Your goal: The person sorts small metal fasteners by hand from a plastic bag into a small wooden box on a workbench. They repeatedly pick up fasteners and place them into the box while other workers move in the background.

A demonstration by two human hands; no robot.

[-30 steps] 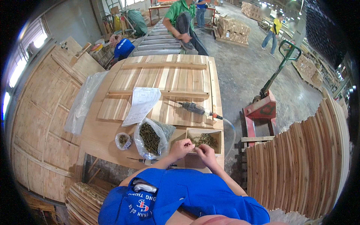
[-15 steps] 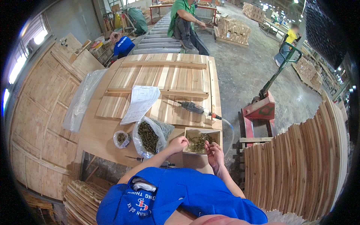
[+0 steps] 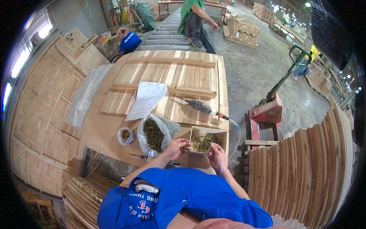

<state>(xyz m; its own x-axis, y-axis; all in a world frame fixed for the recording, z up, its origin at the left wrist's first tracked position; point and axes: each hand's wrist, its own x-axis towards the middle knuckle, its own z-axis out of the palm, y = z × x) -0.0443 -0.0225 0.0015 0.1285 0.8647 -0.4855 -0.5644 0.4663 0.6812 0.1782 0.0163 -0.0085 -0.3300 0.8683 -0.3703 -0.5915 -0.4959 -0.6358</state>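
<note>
A wooden box (image 3: 228, 140) of brass-coloured screws (image 3: 207, 142) stands at the table's near right corner. My left hand (image 3: 177, 149) is at the box's left side, fingers curled around a few screws. Over the box's near right rim, my right hand (image 3: 217, 157) is closed with thumb and fingertips together; whatever is in them is too small to make out. Left of the box sits an open plastic bag (image 3: 142, 138) full of similar screws, and beside it a small clear tub (image 3: 125, 136) holds more.
A slatted wood panel (image 3: 152, 70) with two battens lies across the table, bearing a paper sheet (image 3: 146, 100) and a hose-fed driver (image 3: 200, 107). Stacked boards (image 3: 293, 171) and a red pallet jack (image 3: 267, 110) stand right. A person in green (image 3: 190, 17) sits by the roller conveyor (image 3: 166, 36).
My left hand has turned and lowered slightly, and screws now show in its fingers. My right hand stays by the box's near rim. The person in yellow has moved right behind the jack handle.
</note>
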